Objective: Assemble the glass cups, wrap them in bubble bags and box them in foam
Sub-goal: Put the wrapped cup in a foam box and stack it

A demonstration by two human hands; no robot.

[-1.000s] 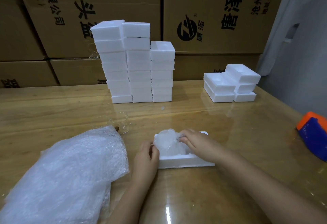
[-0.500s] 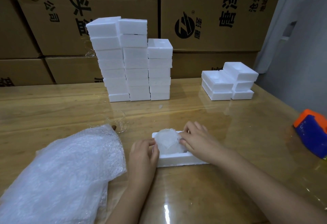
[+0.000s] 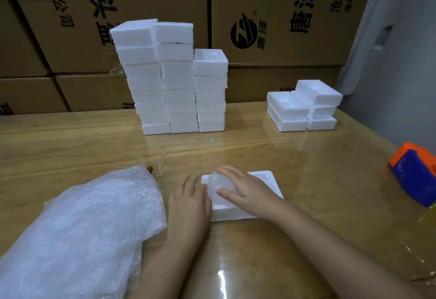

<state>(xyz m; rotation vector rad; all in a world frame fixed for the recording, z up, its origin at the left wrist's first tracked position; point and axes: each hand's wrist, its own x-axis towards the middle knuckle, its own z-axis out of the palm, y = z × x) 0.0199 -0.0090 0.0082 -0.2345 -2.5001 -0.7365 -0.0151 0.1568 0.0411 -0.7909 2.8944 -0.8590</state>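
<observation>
A white foam tray lies flat on the wooden table in front of me. A bubble-wrapped cup sits low in its left cavity. My right hand lies over the wrapped cup with fingers spread, pressing it down. My left hand rests against the tray's left edge, fingertips touching the foam. A bare glass cup stands behind a heap of bubble bags at the left.
Three tall stacks of closed foam boxes stand at the back centre. A lower pile of open foam trays sits at the back right. An orange and blue tape dispenser lies at the right edge. Cardboard cartons wall the back.
The wrapped cup has gone from standing proud of the tray to sitting down in the cavity. My right hand has flattened over it; my left has slid to the tray's edge.
</observation>
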